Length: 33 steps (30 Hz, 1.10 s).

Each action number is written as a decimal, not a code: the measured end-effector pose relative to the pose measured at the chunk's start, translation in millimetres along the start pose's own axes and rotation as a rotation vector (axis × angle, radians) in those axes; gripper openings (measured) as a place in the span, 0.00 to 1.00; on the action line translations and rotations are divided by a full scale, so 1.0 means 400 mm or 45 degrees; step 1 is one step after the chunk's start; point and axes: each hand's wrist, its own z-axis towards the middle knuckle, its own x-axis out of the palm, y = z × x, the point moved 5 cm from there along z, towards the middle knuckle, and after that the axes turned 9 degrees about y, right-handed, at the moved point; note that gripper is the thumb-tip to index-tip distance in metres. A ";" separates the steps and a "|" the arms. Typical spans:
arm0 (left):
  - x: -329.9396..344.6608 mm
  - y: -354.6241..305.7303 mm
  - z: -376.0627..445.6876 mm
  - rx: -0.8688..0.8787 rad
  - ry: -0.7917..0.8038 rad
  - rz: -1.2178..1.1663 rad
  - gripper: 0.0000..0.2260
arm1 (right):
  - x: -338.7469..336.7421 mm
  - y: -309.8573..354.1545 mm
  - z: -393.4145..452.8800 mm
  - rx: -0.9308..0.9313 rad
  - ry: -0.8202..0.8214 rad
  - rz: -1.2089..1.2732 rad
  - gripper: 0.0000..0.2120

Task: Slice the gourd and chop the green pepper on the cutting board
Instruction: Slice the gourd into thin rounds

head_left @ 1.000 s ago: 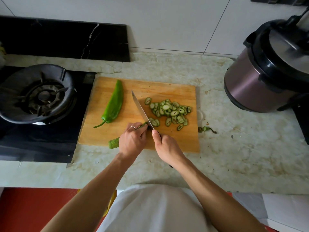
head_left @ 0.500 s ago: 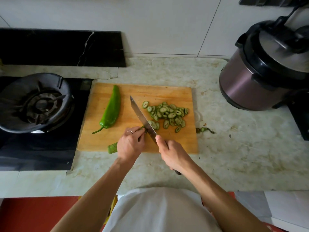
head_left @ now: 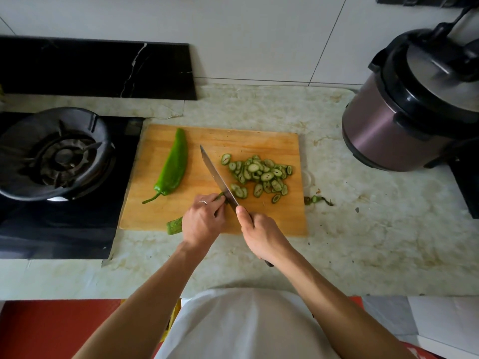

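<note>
Slicing gourd (head_left: 174, 227) pinned under left hand (head_left: 202, 224), right hand (head_left: 261, 235) clenching knife (head_left: 217, 177); slices (head_left: 259, 174) piling beyond the knuckles, green pepper (head_left: 172, 164) waiting whole, further left.

Wooden cutting board (head_left: 259, 141) on the counter, whole green pepper (head_left: 173, 167) lying lengthwise at its left, pile of thin gourd slices (head_left: 260, 173) at right, uncut gourd (head_left: 174, 225) stub overhanging the near edge
</note>
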 end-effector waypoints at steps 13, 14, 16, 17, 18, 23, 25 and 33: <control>0.002 0.004 -0.001 -0.014 0.010 0.019 0.10 | 0.023 -0.016 0.006 0.031 -0.007 -0.055 0.26; 0.002 0.005 0.000 -0.018 0.017 0.020 0.09 | 0.021 -0.008 0.011 0.026 -0.008 -0.052 0.26; -0.001 0.004 -0.001 -0.024 0.029 0.020 0.06 | 0.017 0.009 0.023 0.015 -0.017 -0.049 0.27; -0.005 0.003 -0.002 -0.021 0.031 0.023 0.05 | 0.017 0.013 0.029 0.015 -0.022 -0.047 0.28; -0.008 0.000 -0.003 -0.013 0.033 0.026 0.05 | 0.018 0.013 0.032 0.017 -0.029 -0.035 0.28; -0.020 -0.010 -0.001 0.025 0.016 0.014 0.04 | -0.003 -0.025 0.024 0.073 -0.064 0.111 0.27; -0.020 -0.006 0.002 0.021 0.013 -0.037 0.06 | -0.016 -0.033 0.009 0.037 -0.059 0.133 0.28; -0.024 -0.009 0.002 0.050 -0.034 -0.076 0.05 | -0.007 -0.024 -0.028 -0.020 -0.007 0.110 0.29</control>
